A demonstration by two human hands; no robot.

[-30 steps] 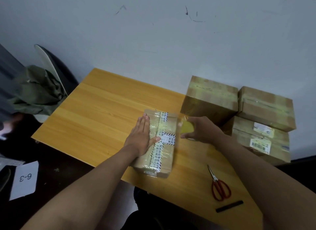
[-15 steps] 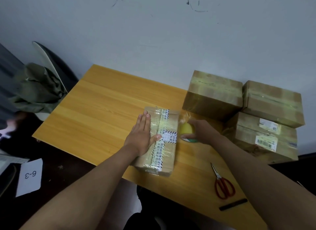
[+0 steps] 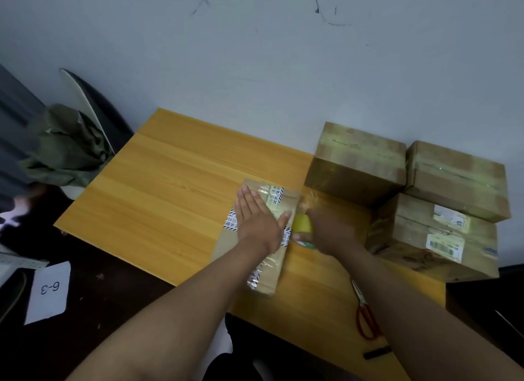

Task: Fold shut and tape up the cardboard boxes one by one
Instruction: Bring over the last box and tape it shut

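Cardboard, brown and already crossed with printed tape, makes up the small box [image 3: 256, 239] lying near the middle of the wooden table [image 3: 170, 187]. The left hand [image 3: 259, 220] lies flat on top of it, fingers straight and together, thumb spread toward the right edge, gripping nothing and only pressing down. Just beside the box's right side, the right hand [image 3: 330, 231] is closed around a yellow tape roll [image 3: 302, 224], which sits against that side of the box; a clear strip of tape seems to run from the roll up toward the box's far right corner, though it is too faint to be sure.

Three more boxes stand at the table's far right, against the wall: one [image 3: 357, 162] on the table behind the right hand, and beside it a box with white labels [image 3: 433, 239] carrying another box [image 3: 456, 179] on top. All three look shut and taped.

Red-handled scissors [image 3: 365, 312] lie near the table's front edge, partly hidden by the right forearm, with a short dark bar [image 3: 377, 353] just in front of them. On the dark floor to the left lies a white card [image 3: 49, 291] marked 6-3, and a green cloth [image 3: 65, 148] is bunched by the table's left corner.
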